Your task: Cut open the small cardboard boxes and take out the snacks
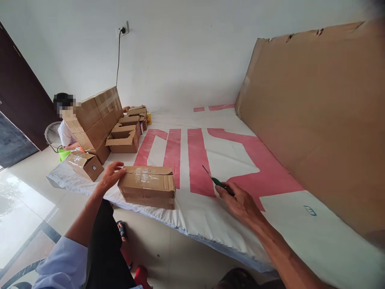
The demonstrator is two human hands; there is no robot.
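A taped cardboard box [146, 188] lies lengthwise near the front edge of the white and red covered mattress [219, 220]. My left hand [111, 175] grips its upper left corner, thumb and fingers bent against the end. Clear tape runs across the middle of the box's top, where a seam shows. To the right of the box, my right hand [239, 200] is closed round the dark green handle of a screwdriver [218, 183]. Its thin metal shaft points up and left, apart from the box.
A smaller taped box [86, 164] sits to the left. Behind it are stacked cartons [98, 120] and several open cartons [122, 140]. Another person [66, 134] is beside the stack. A large cardboard sheet [313, 120] leans at the right. A black cable [118, 56] hangs from the wall socket.
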